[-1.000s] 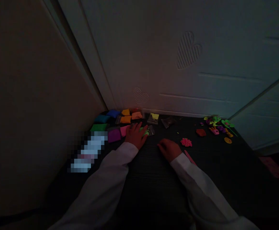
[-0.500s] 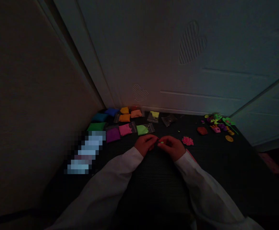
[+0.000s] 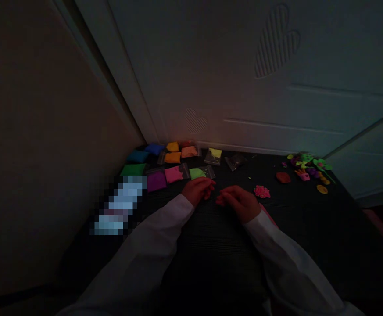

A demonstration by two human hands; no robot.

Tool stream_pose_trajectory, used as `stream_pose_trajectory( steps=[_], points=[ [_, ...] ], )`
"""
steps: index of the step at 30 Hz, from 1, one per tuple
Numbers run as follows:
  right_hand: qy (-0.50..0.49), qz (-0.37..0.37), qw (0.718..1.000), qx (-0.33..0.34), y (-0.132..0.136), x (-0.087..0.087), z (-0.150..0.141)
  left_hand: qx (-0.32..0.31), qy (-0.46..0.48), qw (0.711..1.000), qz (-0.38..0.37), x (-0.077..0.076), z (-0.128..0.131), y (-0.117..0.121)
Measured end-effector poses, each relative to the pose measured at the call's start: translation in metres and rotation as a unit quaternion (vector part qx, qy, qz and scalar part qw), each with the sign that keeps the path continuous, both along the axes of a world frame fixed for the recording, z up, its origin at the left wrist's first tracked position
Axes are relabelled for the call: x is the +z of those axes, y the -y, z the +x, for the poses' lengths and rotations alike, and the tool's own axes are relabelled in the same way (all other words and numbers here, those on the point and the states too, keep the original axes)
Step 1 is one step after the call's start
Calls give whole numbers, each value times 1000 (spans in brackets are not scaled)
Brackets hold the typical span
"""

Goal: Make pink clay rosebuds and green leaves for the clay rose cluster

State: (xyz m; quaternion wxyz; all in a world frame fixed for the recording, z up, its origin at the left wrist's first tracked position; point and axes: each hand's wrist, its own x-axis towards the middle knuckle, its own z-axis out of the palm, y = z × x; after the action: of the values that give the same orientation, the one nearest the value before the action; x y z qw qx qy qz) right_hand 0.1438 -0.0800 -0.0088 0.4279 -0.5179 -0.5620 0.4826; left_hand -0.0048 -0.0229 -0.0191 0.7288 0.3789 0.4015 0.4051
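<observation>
- Completed, by appearance: shaped pieces (image 3: 313,173) are lying grouped at the far right; the pink ruffled piece (image 3: 262,192) is lying formed near the right hand (image 3: 239,202).
- In work: the left hand (image 3: 198,192) and right hand are facing each other, apart, fingers curled; whether they are gripping anything cannot be told.
- Remaining, presumably: the light-green packet (image 3: 197,173) is holding material just beyond the left hand; the red lump (image 3: 283,177) is lying seemingly unshaped.
</observation>
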Motion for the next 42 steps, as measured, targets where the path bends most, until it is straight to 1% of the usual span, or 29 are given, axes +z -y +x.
stream_pose_trajectory(
  steps=[3,9,16,21,26,30,35,39,42],
  points=[
    [-26,-18,999,-11,1,0,1,-4,4,1000,-2,-1,0,-1],
    [-81,-17,995,-55,-3,4,6,-5,7,1000,-2,-1,0,-1],
    [-193,-52,979,-43,-8,7,7,-11,15,1000,-1,-3,-1,-1],
    [-228,-70,971,-25,-5,11,8,-13,16,1000,-3,-5,-1,-2],
    [-242,-49,968,-34,-6,12,8,-16,15,1000,-1,-6,-1,-2],
    [-206,-43,977,-42,-9,11,7,-18,14,1000,4,-5,-2,-2],
    [-117,-25,992,-48,-10,4,7,-35,1,999,13,-2,-1,0],
    [-2,31,996,-78,-5,-1,4,-59,-19,998,22,-2,-1,1],
    [88,93,987,-93,0,-3,0,-90,-35,995,24,-5,-1,4]
  ],
)
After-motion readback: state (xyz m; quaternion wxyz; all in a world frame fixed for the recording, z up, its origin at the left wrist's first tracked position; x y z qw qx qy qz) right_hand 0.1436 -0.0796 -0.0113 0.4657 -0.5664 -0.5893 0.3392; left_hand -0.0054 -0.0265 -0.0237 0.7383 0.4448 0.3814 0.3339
